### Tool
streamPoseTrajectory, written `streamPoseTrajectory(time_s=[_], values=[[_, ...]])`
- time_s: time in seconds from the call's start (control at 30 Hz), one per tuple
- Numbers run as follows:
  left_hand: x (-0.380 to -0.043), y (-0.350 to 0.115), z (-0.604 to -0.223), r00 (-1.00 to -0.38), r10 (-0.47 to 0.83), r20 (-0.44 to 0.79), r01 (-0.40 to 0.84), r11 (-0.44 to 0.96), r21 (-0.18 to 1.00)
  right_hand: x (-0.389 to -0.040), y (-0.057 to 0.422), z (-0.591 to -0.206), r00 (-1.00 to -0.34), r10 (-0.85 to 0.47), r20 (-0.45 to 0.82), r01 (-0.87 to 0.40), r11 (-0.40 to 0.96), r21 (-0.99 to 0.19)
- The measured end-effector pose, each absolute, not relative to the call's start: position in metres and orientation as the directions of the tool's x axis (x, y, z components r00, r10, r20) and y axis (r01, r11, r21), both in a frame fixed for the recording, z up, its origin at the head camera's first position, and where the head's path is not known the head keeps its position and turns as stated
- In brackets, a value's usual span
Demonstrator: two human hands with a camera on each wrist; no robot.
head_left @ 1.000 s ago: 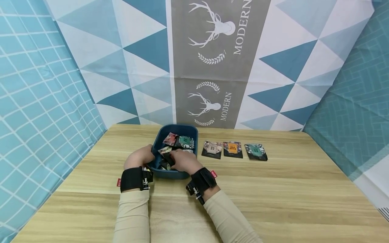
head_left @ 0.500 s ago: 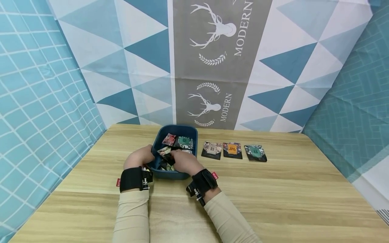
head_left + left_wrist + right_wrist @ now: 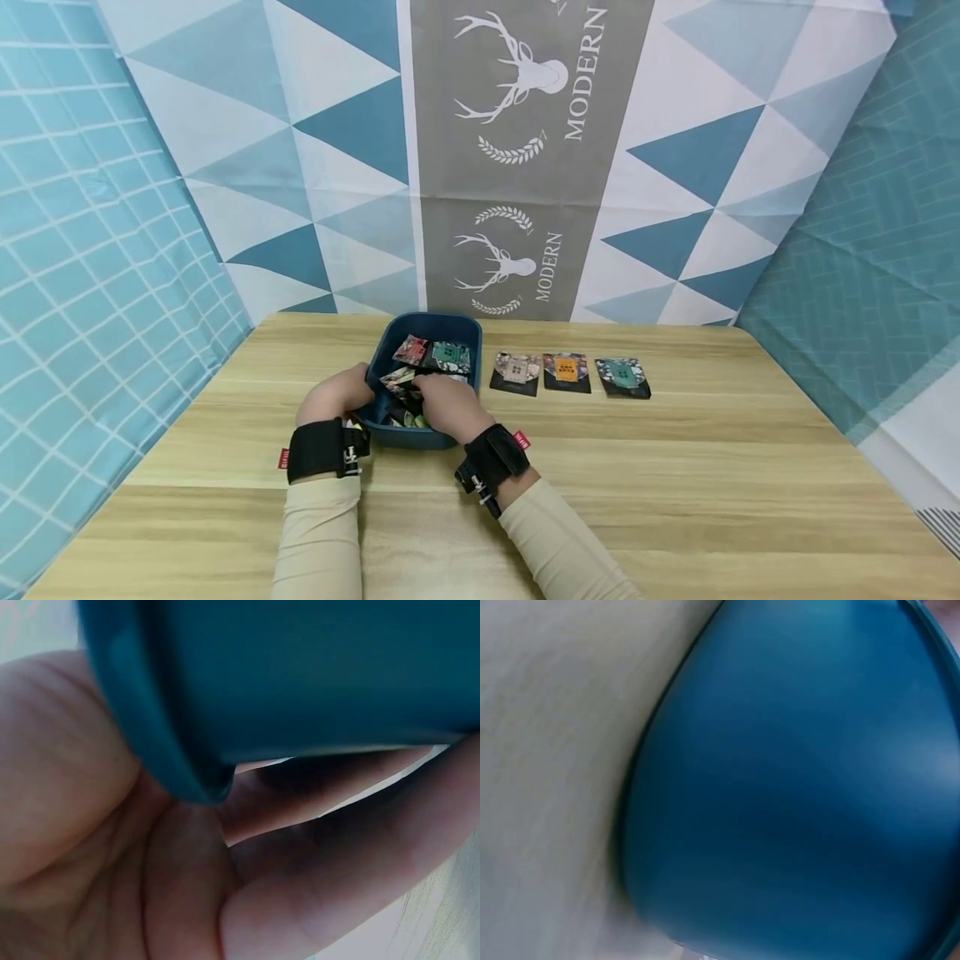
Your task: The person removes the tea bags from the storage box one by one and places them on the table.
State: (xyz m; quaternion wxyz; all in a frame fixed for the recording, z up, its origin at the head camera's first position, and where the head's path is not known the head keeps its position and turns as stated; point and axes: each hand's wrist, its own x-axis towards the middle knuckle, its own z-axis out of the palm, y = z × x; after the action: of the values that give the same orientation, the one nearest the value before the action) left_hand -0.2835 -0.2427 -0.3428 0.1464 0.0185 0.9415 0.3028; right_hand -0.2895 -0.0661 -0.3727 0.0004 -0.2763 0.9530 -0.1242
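A dark blue plastic bin (image 3: pixel 405 438) stands near the table's back, holding several small printed packets. My left hand (image 3: pixel 333 395) grips its left side; the left wrist view shows the bin's rim (image 3: pixel 142 712) against the palm, with fingers reaching along the outside wall. My right hand (image 3: pixel 452 407) reaches over the near right rim into the bin. Its fingers are bent at a black packet with a pale printed top (image 3: pixel 397 379), which they seem to pinch; the fingertips are partly hidden. Behind it lie a red packet (image 3: pixel 411 349) and a green packet (image 3: pixel 452 357).
To the right of the bin, a beige-label packet (image 3: pixel 516 372), an orange-label packet (image 3: pixel 567 372) and a green-label packet (image 3: pixel 623 377) lie in a row on the wooden table (image 3: pixel 675 483). A patterned cloth wall (image 3: pixel 360 183) rises behind the table.
The head view has shifted slightly. My right hand has stirred a little among the packets, and the black packet by its fingers has changed its tilt. My left hand stays on the bin.
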Motion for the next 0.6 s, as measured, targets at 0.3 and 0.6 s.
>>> streamPoseTrajectory(time_s=[0.3,0.6], values=[[-0.283,-0.242,-0.344,-0.956,0.144,-0.256,-0.040,0.800,0.599,-0.288,-0.059,-0.370,-0.845,-0.514,0.145,-0.534,0.825,-0.186],[-0.281,-0.243,-0.343,-0.961,0.123,-0.249,-0.051,0.803,0.593,-0.286,-0.050,-0.358,-0.825,-0.512,0.240,-0.563,0.781,-0.268]])
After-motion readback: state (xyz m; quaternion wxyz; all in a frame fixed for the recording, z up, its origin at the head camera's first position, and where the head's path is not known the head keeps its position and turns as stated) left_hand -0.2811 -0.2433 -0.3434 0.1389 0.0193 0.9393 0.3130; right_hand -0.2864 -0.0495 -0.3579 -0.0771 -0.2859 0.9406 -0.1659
